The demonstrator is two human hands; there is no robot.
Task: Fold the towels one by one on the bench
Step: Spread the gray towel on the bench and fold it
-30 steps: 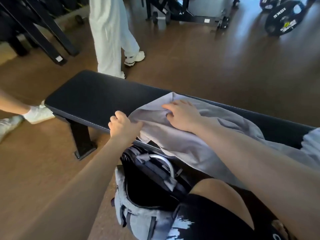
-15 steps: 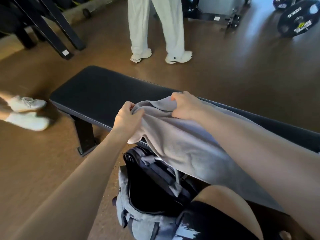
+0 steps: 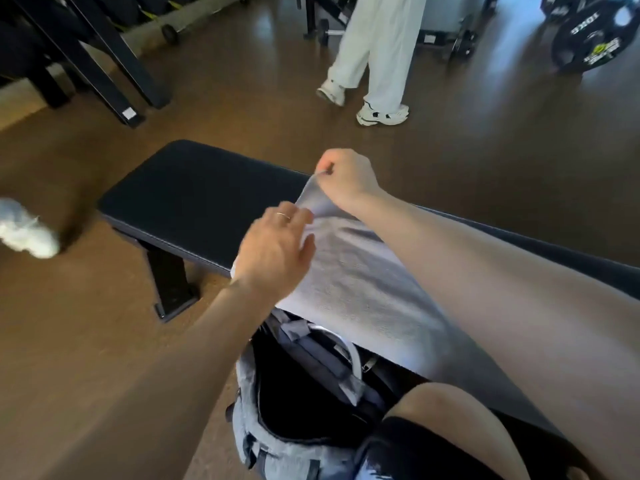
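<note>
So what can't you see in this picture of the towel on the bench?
- Head view: the towel's right end is hidden under the right forearm.
- The bench's right end runs off the picture edge.
- The open bag's inside is too dark to see.
- The shoe at the left edge is blurred and cut off.
- The left hand's fingertips are hidden behind it.

Open grey bag (image 3: 277, 441) on floor; bystander's white trousers (image 3: 377, 46); seemingly a weight plate (image 3: 595, 39).

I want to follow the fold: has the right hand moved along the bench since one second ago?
Yes. The right hand, pinching the towel corner, has lifted and gone toward the bench's far edge.
</note>
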